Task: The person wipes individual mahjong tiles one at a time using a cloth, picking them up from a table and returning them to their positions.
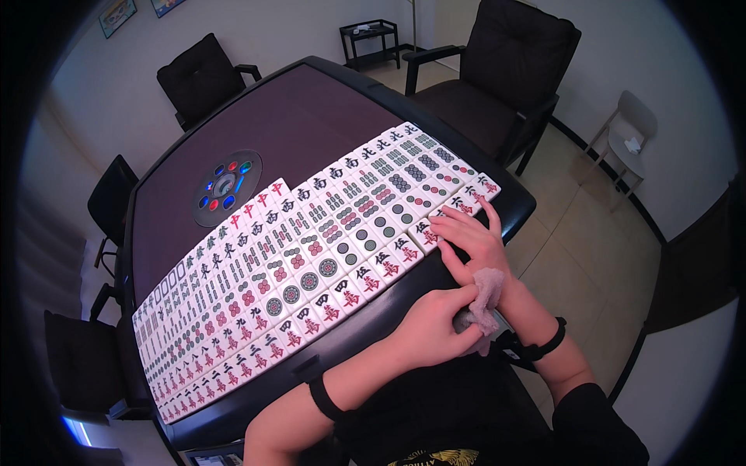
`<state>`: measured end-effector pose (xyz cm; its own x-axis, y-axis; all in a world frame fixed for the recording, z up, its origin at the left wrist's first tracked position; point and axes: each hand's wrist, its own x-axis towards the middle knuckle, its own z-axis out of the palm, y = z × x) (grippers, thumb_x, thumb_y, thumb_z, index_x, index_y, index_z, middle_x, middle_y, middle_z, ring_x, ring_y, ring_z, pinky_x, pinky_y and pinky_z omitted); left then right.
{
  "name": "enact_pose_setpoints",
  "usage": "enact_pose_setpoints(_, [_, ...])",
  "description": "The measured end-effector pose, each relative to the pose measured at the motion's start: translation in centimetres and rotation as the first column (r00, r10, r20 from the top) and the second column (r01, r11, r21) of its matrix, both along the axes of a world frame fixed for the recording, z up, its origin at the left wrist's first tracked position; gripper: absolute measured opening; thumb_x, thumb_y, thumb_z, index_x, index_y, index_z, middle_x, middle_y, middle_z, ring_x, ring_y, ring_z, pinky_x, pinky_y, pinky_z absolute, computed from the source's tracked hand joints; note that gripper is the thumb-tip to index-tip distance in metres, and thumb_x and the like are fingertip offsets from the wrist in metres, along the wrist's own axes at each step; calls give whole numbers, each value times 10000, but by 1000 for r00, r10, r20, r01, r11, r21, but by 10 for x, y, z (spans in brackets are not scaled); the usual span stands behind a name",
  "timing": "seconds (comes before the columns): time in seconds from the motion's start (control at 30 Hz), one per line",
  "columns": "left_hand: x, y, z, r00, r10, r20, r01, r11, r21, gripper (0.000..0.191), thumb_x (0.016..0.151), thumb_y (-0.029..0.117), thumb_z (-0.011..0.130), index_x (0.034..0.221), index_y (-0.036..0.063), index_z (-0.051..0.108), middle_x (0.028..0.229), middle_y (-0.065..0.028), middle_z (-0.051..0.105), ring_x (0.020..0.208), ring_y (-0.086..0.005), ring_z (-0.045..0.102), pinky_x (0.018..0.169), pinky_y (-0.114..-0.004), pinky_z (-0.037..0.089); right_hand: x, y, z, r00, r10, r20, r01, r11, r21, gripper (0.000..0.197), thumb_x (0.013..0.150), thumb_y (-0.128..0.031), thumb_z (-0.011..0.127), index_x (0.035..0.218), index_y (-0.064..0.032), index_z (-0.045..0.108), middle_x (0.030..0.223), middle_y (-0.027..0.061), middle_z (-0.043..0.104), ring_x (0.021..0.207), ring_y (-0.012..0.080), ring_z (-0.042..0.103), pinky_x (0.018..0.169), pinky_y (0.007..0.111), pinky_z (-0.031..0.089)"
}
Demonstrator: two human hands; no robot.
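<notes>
My left hand (437, 326) grips a crumpled pinkish-grey cloth (488, 294), which hangs beside my right wrist. Fingers apart, my right hand (479, 247) lies over the right end of the nearest row of mahjong tiles (428, 233), hiding some of them. Its fingertips touch the tile faces there. This right-end group sits slightly out of line with the tiles to its left (387, 265). All the visible tiles lie face up in long, close-packed rows, sorted by suit and number. Red-character tiles (262, 200) and blank-framed tiles (169, 279) form part of the far edge.
The mahjong table (326, 110) has a dark playing surface and a black rim (262, 373). A round centre console (224, 185) with coloured lights lies beyond the tiles. Dark armchairs (489, 87) stand around it. A small pale chair (626, 143) and a black side table (370, 43) are farther off.
</notes>
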<state>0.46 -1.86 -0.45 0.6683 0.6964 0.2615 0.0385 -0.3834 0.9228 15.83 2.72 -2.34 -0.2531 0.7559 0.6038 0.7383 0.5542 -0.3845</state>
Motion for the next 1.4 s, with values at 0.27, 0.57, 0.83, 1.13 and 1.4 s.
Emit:
enact_pose_setpoints(0.27, [-3,1,3,1000,-11,8,11,1000,-5,220,779,176,649,922,32,566,768,-171,630,723,-366,631,648,-403,494,5,4,-2,999,-50,-7,50,998,27,321,781,-118,669,1098,-73,665,1184,89,648,1182,228,566,1125,491,208])
enact_pose_setpoints(0.57, [-2,1,4,1000,-11,-9,11,1000,0,217,778,184,649,906,31,565,759,-173,618,722,-379,618,639,-409,486,38,18,-9,959,-241,152,249,968,-38,458,836,-267,637,1250,-78,590,1351,101,545,1298,251,465,1133,508,162])
enact_pose_setpoints(0.83, [-1,0,2,1000,-21,-21,21,1000,-11,221,786,191,657,906,32,561,754,-173,615,718,-375,622,639,-407,490,8,3,9,984,-28,177,37,998,-46,517,770,-302,708,1244,-121,608,1440,123,440,1384,311,319,1131,552,86])
enact_pose_setpoints(1.13, [-1,0,0,1000,-2,-21,2,999,40,229,778,174,659,927,30,561,769,-178,626,716,-366,633,639,-409,496,-2,-3,4,991,-63,114,71,996,-61,471,750,-340,734,1150,-102,667,1471,151,380,1374,377,270,1121,553,128])
enact_pose_setpoints(1.4, [-1,0,0,1000,-6,4,6,999,33,232,772,176,655,937,35,574,759,-179,625,701,-363,632,643,-407,500,-3,-2,5,983,-11,181,36,991,-131,440,780,-309,717,1200,-193,663,1504,139,332,1380,376,260,1120,551,124])
